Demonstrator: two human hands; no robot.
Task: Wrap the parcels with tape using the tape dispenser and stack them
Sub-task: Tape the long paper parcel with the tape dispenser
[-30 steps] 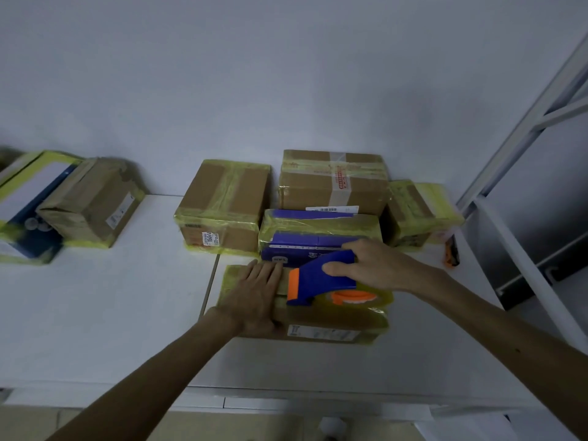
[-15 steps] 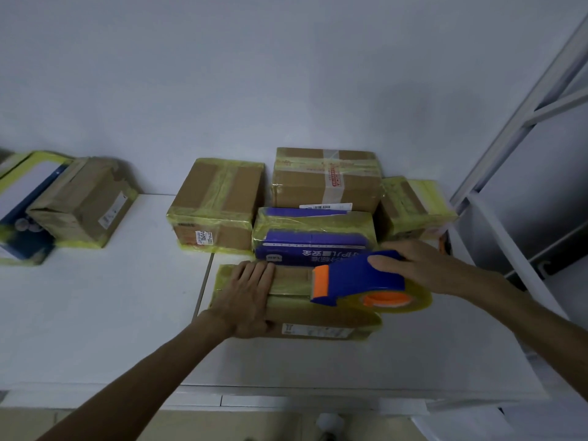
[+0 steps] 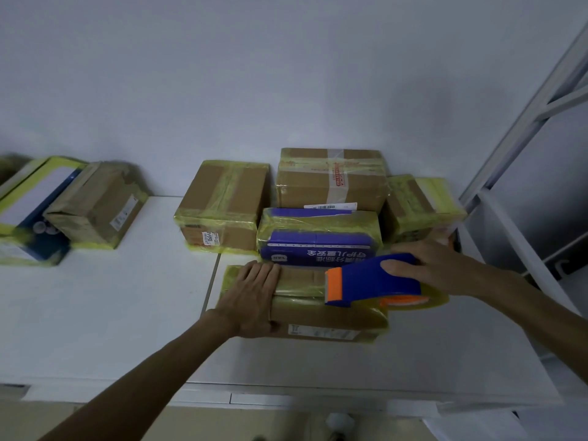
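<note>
The fingers point(image 3: 264, 275) of the left hand point(image 3: 251, 297) lie straight and close together, pressed flat on the left end of the flat parcel point(image 3: 318, 316), while the fingers point(image 3: 401, 268) of the right hand point(image 3: 436, 268) curl over the blue handle of the tape dispenser point(image 3: 366, 281) and grip it. The white worktop point(image 3: 111, 313) carries everything. The flat parcel sits near its front edge, long axis running left to right, wrapped in yellowish tape. Behind it, touching, is a purple parcel point(image 3: 318, 246), and behind that a row of three brown cartons: one at the left point(image 3: 222, 205), one in the middle point(image 3: 331, 179), one at the right point(image 3: 420, 205). Well apart on the far left lie two more parcels point(image 3: 95, 205). The dispenser lies along the flat parcel's right half, its orange blade end pointing left toward the left hand and its tape roll point(image 3: 413, 302) over the parcel's right edge. The purple parcel shows white Chinese characters, upside down to the camera. A white label point(image 3: 321, 331) on the flat parcel's near face and the red print on the middle carton's tape are too small to read.
</note>
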